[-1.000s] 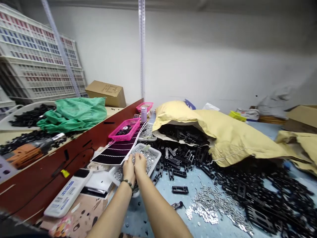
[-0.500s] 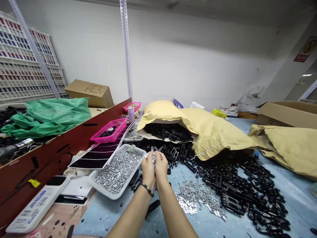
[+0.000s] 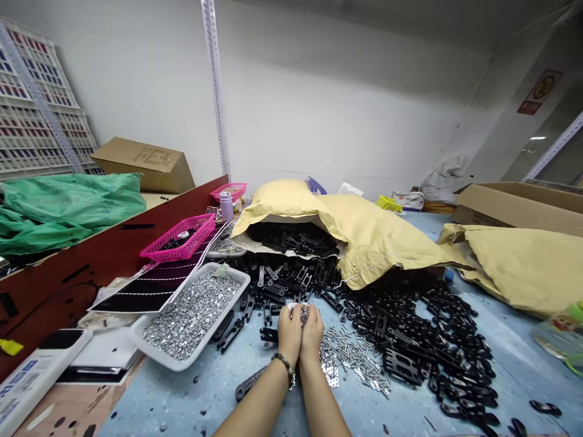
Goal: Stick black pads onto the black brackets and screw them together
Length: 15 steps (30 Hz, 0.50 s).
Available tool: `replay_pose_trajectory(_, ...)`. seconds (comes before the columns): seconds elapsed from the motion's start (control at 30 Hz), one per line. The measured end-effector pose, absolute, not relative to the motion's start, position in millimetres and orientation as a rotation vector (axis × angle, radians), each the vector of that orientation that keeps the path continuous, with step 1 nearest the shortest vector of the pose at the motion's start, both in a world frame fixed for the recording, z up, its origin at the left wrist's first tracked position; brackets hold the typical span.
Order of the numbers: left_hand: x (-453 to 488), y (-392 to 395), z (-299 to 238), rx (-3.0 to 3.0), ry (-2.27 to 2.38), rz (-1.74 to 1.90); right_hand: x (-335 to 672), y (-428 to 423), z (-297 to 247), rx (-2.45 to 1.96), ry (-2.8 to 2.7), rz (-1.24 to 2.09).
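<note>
My left hand [image 3: 290, 334] and my right hand [image 3: 312, 332] are cupped side by side, their inner edges touching. Between them lies a heap of small shiny metal pieces [image 3: 303, 314], seemingly like those in the grey tray; most of it is hidden by the fingers. A bracelet circles my left wrist. To the left, the grey plastic tray [image 3: 169, 363] is full of small silver metal pieces with holes. Just right of my hands, loose metal screws [image 3: 353, 355] are spread on the blue table, and black flat parts [image 3: 401, 364] pile up beyond them.
An open yellow paper sack [image 3: 286, 203] of black parts stands behind my hands, with another sack [image 3: 514, 255] at right. A pink basket [image 3: 182, 240], a purple bottle [image 3: 226, 206] and a white device [image 3: 40, 370] are at left. A carton [image 3: 523, 203] stands back right.
My cupped hands have moved away from the grey tray's edge, rightward and nearer to me, beside the loose screws. The view has turned slightly right.
</note>
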<state>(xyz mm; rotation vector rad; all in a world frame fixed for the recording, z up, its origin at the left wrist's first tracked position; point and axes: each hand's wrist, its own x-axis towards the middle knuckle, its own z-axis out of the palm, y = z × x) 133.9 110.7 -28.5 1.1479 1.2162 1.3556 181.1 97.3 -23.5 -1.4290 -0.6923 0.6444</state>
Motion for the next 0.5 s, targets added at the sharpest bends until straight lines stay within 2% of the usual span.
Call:
replay_pose_trajectory(0.27,108.7,108.7,-15.3,1.410,1.215,1.144,188.9,102.3,-29.2,-1.442,-0.801,0.703)
replay_pose_trajectory(0.5,83.8,110.5,11.2,1.739,1.273,0.911,213.6,93.4,-19.3,-1.551,-1.164,0.676)
